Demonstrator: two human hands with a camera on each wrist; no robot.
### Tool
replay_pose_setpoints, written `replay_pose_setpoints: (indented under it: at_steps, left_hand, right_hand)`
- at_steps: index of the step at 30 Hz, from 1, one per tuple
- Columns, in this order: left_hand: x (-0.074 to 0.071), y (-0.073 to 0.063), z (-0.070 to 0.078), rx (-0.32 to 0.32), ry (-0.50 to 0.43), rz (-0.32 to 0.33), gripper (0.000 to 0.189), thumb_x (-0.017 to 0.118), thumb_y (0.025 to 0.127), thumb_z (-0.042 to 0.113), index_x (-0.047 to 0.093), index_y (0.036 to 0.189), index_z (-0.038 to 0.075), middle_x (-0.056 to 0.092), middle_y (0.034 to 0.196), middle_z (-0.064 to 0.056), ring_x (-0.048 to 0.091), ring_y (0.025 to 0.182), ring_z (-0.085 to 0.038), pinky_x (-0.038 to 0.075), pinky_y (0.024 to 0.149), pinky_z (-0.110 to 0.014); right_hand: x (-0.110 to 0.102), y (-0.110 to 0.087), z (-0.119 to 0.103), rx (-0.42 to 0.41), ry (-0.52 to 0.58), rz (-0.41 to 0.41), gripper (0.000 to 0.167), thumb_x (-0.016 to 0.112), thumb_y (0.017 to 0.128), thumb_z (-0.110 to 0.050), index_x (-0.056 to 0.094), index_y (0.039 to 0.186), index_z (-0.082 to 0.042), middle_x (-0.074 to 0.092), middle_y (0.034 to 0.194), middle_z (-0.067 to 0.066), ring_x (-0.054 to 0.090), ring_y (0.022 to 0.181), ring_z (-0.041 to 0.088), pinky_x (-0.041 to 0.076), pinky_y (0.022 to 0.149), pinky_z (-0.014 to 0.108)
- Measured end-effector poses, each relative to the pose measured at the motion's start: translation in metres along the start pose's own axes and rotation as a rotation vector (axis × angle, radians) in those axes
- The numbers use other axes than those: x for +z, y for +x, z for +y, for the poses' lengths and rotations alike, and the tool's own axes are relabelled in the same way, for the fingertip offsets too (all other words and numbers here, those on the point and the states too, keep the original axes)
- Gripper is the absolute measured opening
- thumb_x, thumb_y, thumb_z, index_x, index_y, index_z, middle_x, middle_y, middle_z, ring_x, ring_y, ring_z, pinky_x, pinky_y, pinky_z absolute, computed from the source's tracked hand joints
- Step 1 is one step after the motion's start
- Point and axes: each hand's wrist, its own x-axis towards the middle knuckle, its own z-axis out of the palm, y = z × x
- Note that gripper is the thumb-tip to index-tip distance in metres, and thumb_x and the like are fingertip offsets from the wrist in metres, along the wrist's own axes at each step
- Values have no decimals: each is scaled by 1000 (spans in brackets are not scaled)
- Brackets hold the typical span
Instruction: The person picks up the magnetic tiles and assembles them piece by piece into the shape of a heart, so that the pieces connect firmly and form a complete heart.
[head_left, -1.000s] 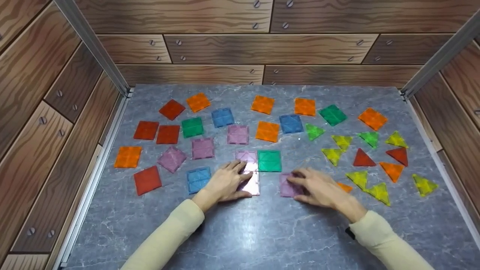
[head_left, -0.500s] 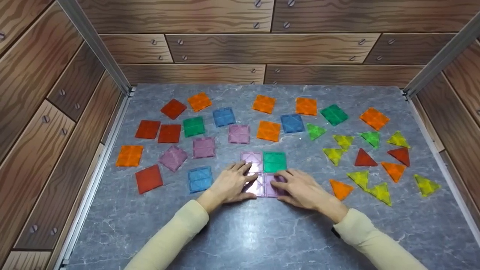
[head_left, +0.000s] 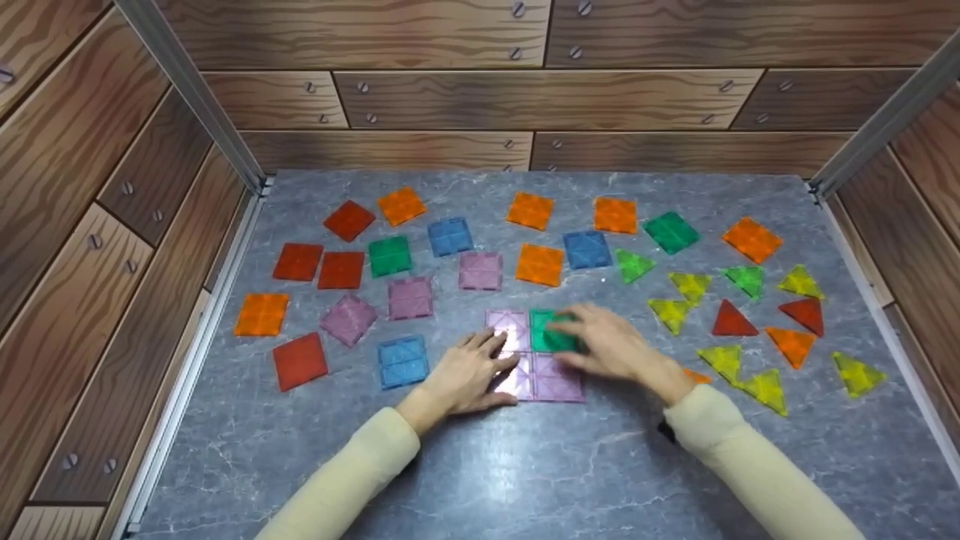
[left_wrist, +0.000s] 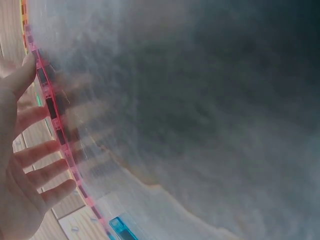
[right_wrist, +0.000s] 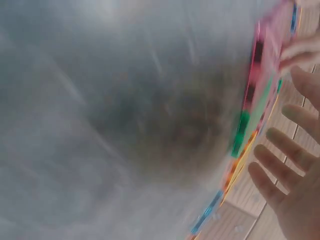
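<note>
Four see-through square tiles form a two-by-two block in the head view: a purple tile (head_left: 504, 321) at upper left, a green tile (head_left: 540, 334) at upper right, a second purple tile (head_left: 523, 388) at lower left and a third purple tile (head_left: 559, 384) at lower right. My left hand (head_left: 461, 375) rests its spread fingers on the two left tiles. Over the green tile's right part is my right hand (head_left: 611, 341), fingers extended and partly blurred, covering some of it. The right wrist view shows that hand's fingers (right_wrist: 282, 145) straight and spread, gripping nothing.
Loose square tiles lie behind and left of the block, among them a blue tile (head_left: 403, 362) and a red tile (head_left: 300, 361). Triangular tiles, such as a yellow triangle (head_left: 766, 390), are scattered at right. Wood-patterned walls (head_left: 480, 97) enclose the grey tabletop (head_left: 495, 472).
My right hand slid the purple tile left against the block, then let go and moved up to the green tile. The left hand has stayed on the left tiles.
</note>
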Motion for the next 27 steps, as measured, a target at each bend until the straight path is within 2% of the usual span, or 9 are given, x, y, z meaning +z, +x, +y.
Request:
replay_pose_setpoints:
  at_steps: [7,14,17,21,27]
  left_hand:
    - [0,1,-1,-3,-31,7,69,56,98,71,60,151,28,53,161,-13,51,150,-34,47,120,-48]
    - [4,-1,-1,-2,-41,18,68,56,98,70,60,150,28,53,160,-12,51,150,-34,48,120,-48]
    - [5,-2,0,-3,-44,22,69,56,98,71,60,151,28,53,161,-12,50,150,-34,48,120,-48]
    - [5,-2,-1,-3,-53,28,69,56,97,72,60,151,28,53,161,-12,50,150,-34,47,120,-48]
    - [4,-1,-2,-3,-57,32,69,57,97,71,60,151,28,53,161,-12,50,150,-34,48,119,-49]
  right_hand:
    - [-7,49,35,147,25,9,61,75,96,-45,63,145,-12,60,149,21,58,134,44,48,112,65]
    - [0,87,56,243,-11,-67,64,69,100,-50,57,153,-15,50,158,20,48,145,44,38,122,63]
    - [2,95,60,277,-30,-99,64,66,101,-51,55,154,-16,45,162,21,43,150,45,33,125,64]
    - [1,98,61,284,-51,-115,61,64,103,-51,58,153,-16,48,161,23,44,149,46,33,125,64]
    - [-2,92,61,224,-84,-88,56,70,98,-52,68,143,-17,60,150,21,57,136,45,44,118,59]
